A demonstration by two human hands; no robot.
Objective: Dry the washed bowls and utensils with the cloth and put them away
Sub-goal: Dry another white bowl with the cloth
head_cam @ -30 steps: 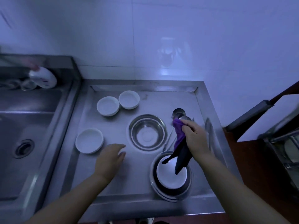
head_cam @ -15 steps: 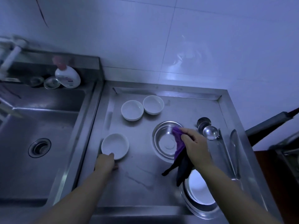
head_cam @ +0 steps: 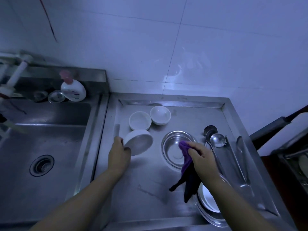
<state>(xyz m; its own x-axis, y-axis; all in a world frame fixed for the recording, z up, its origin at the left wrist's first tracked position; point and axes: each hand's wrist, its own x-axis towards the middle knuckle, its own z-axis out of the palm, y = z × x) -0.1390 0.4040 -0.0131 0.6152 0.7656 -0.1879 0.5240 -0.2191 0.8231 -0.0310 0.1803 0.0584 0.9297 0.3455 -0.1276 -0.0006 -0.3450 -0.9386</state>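
You have four white bowls [head_cam: 140,120], two steel bowls [head_cam: 176,149], two ladles [head_cam: 217,140], one purple cloth [head_cam: 186,157] and one soap bottle [head_cam: 73,90].

Both forearms bare, coming in from the bottom edge and angled up toward the middle. Left hand [head_cam: 118,153] is out in front w/ wrist pretty straight, fingers curled round the rim of a white bowl [head_cam: 138,142], tipping it so its base faces the cam. Right hand [head_cam: 202,158] sits further right, back of hand up, fingers bunched and pinching a purple cloth [head_cam: 186,156], the rest of it hanging below the wrist. Hands are apart, not touching each other.
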